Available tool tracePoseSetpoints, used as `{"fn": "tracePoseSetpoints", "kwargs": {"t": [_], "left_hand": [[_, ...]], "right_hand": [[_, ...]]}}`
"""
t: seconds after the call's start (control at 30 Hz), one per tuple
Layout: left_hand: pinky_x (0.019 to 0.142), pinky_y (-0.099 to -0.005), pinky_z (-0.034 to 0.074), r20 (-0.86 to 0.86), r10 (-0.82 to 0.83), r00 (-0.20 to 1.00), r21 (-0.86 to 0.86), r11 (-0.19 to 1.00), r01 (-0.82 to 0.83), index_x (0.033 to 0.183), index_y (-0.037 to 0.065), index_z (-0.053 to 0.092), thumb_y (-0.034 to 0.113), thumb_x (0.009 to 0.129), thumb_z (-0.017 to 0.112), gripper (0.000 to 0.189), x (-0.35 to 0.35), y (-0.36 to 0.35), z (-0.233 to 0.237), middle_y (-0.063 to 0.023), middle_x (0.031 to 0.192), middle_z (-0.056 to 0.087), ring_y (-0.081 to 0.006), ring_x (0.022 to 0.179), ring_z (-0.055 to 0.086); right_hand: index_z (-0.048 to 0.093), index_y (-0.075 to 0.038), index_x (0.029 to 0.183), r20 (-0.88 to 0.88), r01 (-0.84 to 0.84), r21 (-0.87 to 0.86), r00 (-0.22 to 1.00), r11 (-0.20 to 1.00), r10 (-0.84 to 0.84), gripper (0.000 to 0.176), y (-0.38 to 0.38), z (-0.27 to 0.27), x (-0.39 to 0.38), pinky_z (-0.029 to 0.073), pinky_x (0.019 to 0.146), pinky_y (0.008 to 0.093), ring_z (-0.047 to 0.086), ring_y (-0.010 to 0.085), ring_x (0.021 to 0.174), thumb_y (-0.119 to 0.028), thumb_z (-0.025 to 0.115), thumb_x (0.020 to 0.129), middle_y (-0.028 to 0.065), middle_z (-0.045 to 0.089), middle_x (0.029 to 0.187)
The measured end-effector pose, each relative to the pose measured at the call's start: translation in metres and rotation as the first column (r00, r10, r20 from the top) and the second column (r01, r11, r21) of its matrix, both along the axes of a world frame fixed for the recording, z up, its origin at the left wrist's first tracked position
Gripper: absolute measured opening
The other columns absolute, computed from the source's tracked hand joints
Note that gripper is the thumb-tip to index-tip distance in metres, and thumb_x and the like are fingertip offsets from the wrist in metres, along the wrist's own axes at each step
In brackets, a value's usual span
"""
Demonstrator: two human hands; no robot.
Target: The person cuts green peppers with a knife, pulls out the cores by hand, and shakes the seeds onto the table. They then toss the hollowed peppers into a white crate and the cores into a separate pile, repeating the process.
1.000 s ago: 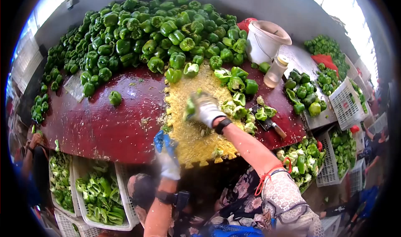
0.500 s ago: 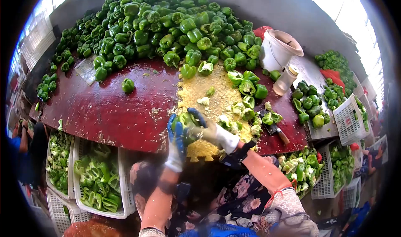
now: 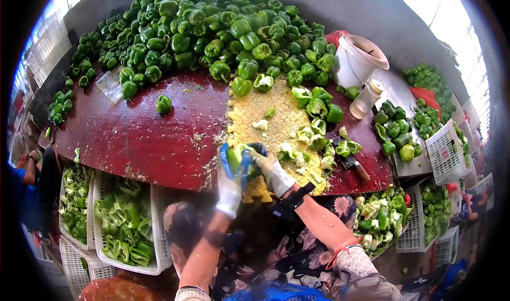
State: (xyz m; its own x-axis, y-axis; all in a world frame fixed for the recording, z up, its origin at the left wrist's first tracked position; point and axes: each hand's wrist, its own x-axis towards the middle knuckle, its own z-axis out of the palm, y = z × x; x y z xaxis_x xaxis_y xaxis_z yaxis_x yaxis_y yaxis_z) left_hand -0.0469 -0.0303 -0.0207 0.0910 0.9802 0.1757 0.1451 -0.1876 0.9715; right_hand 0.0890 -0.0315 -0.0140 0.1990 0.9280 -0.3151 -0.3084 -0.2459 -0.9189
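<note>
Above the near edge of the yellow foam mat (image 3: 249, 112), both gloved hands meet on one green bell pepper (image 3: 237, 153). My left hand (image 3: 232, 181), in a white glove with blue fingers, wraps round it from the left. From the right, my right hand (image 3: 273, 171), gloved alike, has its fingers closed against the same pepper; the fingertips are partly hidden. White pepper cores (image 3: 260, 125) and seeds lie on the mat. At its right sit several cut peppers (image 3: 317, 108) and a cleaver (image 3: 348, 162) with a wooden handle (image 3: 362, 172).
A large heap of whole peppers (image 3: 180, 43) covers the far side of the red table (image 3: 154, 136). At the back right stand a white bucket (image 3: 353, 65) and a clear jar (image 3: 365, 100). White crates (image 3: 159, 232) of cut peppers stand below left; more scraps (image 3: 381, 216) lie below right.
My hands have turned the pepper and shifted slightly to the right. My right hand has come closer round it, and its wrist has moved a little left and down.
</note>
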Motion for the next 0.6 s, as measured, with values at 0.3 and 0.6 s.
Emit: {"fn": "tracePoseSetpoints", "kwargs": {"t": [0.3, 0.6], "left_hand": [[0.095, -0.0299, 0.05, 0.725, -0.186, 0.663, -0.156, 0.893, 0.422, 0.137, 0.006, 0.052, 0.02, 0.095, 0.064, 0.045, -0.018, 0.014, 0.002, -0.0062, 0.127, 0.059, -0.0155, 0.113, 0.058], [0.077, -0.0361, 0.059, 0.796, -0.048, 0.604, -0.451, 0.619, 0.643, 0.133, 0.014, 0.054, 0.03, 0.101, 0.056, 0.035, -0.028, -0.003, 0.02, -0.0014, 0.118, 0.062, -0.0158, 0.104, 0.063]], "right_hand": [[0.051, -0.011, 0.137, -0.454, -0.193, 0.228, 0.846, 0.955, 0.279, 0.04, 0.005, -0.006, 0.009, 0.047, 0.096, 0.03, 0.058, 0.0145, 0.111, -0.03, 0.055, 0.101, 0.0036, 0.062, 0.122], [0.048, -0.005, 0.139, -0.017, -0.114, 0.357, 0.992, 0.927, 0.128, 0.048, -0.02, 0.035, -0.011, 0.045, 0.103, 0.0338, 0.055, 0.018, 0.12, -0.011, 0.065, 0.094, 0.0069, 0.057, 0.132]]}}
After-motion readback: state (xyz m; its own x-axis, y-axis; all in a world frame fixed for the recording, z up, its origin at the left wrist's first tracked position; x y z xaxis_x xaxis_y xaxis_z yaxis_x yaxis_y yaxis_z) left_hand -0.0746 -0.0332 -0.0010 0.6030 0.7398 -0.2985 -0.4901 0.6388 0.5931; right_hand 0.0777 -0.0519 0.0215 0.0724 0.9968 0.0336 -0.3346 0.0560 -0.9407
